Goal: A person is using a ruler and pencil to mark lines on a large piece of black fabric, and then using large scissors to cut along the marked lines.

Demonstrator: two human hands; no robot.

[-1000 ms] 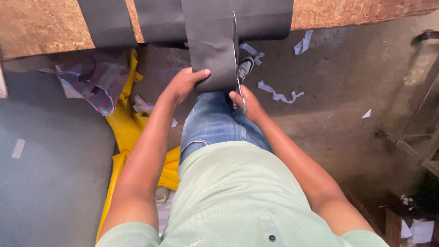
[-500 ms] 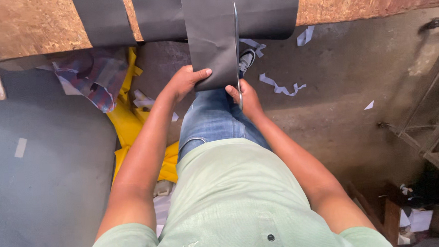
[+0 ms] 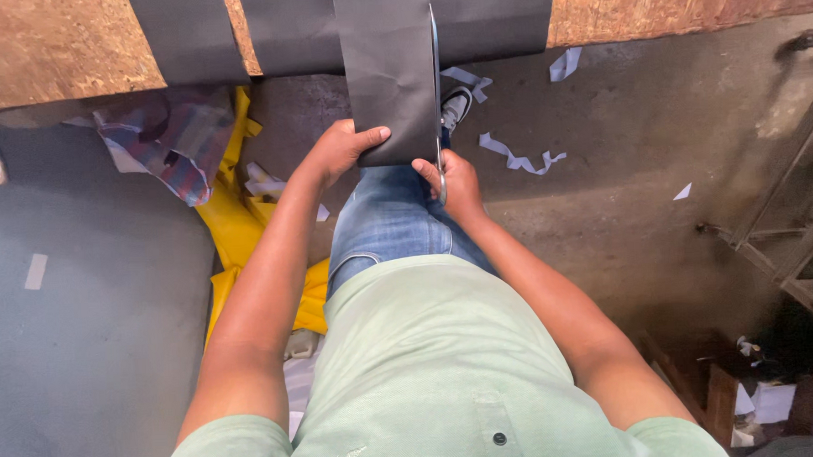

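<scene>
Holding the near edge of the black sheet (image 3: 391, 74), the left hand (image 3: 344, 149) stays clamped while the right hand (image 3: 455, 181) grips scissors (image 3: 436, 81). Blades have advanced farther up the sheet hanging off the tabletop (image 3: 60, 42); the cut lengthens.

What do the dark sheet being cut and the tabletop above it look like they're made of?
The dark sheet, pinched by the left hand, looks like thin matte black paper or card: it hangs flat, with a faint crease. The tabletop looks like rough chipboard, brown and speckled. The scissors in the right hand show a shiny metal blade.
</scene>
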